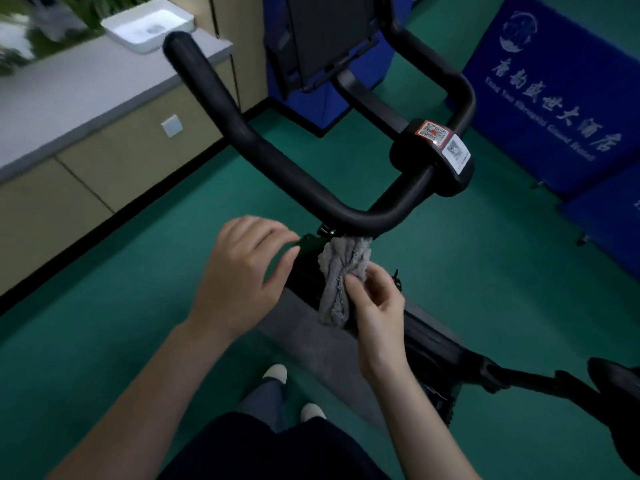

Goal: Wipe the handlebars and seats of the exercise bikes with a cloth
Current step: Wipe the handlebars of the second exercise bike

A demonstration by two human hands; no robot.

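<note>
You stand on a green floor (138, 271) with 2 pale shoes (276, 372); the exercise bike (433, 348) and blue banners (554, 98) stand on it. To your left, the grey-topped desk (86, 98) carries a white tray (149, 24).

I see a black handlebar (263, 147) that bends like a big loop, with two stickers at its middle. A gray, crumpled cloth (341, 275) hangs just under its near bend. The black seat (614, 379) pokes in at the right edge.

The cloth (341, 278) hangs below the handlebar (263, 150), between both hands, counter (86, 84) far left.
</note>
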